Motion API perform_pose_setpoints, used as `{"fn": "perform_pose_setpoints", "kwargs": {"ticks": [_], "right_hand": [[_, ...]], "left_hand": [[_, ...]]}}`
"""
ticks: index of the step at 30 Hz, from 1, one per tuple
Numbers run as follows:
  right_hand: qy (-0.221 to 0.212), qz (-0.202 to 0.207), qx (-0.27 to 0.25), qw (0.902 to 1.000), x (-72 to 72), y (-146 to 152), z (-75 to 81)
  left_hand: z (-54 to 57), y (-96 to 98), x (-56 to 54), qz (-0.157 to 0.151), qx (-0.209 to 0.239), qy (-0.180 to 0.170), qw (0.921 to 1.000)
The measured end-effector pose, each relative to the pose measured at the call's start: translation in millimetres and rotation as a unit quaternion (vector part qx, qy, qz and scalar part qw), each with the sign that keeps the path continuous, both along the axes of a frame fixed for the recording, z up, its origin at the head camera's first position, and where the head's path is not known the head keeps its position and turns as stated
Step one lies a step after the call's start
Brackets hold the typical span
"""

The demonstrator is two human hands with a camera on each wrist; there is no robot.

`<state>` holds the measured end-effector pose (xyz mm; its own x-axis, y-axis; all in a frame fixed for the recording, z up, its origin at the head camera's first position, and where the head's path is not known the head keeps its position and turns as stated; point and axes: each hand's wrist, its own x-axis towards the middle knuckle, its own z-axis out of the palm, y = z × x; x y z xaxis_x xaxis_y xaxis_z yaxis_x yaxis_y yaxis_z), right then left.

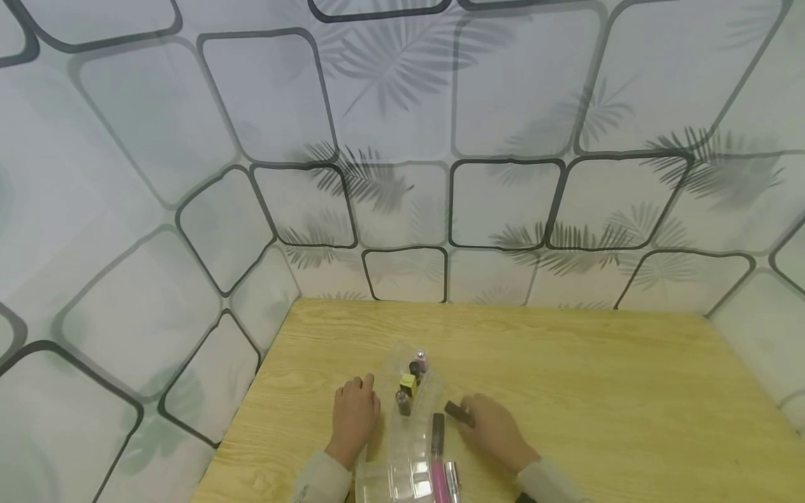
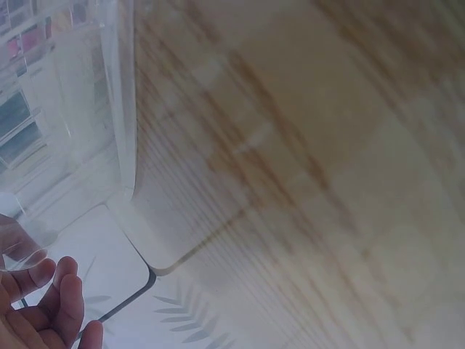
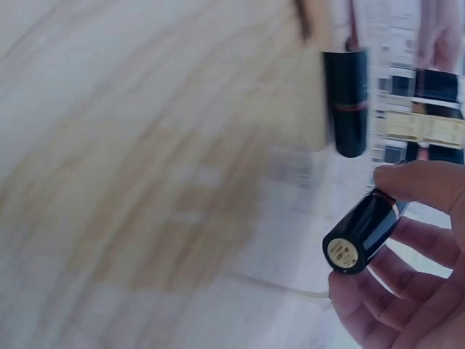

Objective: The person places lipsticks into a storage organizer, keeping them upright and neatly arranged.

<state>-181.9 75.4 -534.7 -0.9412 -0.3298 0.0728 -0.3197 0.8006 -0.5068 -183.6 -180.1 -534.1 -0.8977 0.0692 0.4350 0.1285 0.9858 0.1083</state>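
My right hand (image 1: 493, 429) grips a short black lipstick tube (image 3: 363, 229) between thumb and fingers. Its round end, with a pale label, faces out in the right wrist view. The tube is just right of a clear plastic organizer (image 1: 377, 482). At the organizer's left edge is my left hand (image 1: 356, 416), thumb and forefinger on the clear plastic, other fingers loosely curled. Several small cosmetics stand in the far compartments: a pink one with a silvery top (image 1: 421, 360), a black one (image 1: 414, 368), a yellow-and-black one (image 1: 408, 384) and a dark tube (image 1: 403, 403).
Along the organizer's right side lie a pink lip gloss tube with a black cap (image 1: 438, 436) and a silver tube (image 1: 451, 482). The wood-grain table (image 1: 597, 391) extends to both sides. A patterned wall covering (image 1: 503, 202) rises behind it and at the left.
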Motion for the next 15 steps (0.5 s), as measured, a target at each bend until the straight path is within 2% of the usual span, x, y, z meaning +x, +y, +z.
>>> {"fn": "perform_pose_setpoints", "kwargs": {"ticks": [7, 15], "right_hand": [[-0.019, 0.005, -0.071, 0.9973, -1.8, 0.5, 18.8], [-0.025, 0.015, -0.154, 0.9876, -3.3, -1.1, 32.6]], "left_hand": [[-1.4, -0.7, 0.1, -0.003, -0.006, 0.011, 0.9999], [-1.8, -1.3, 0.4, -0.003, -0.004, 0.015, 0.9999]]}}
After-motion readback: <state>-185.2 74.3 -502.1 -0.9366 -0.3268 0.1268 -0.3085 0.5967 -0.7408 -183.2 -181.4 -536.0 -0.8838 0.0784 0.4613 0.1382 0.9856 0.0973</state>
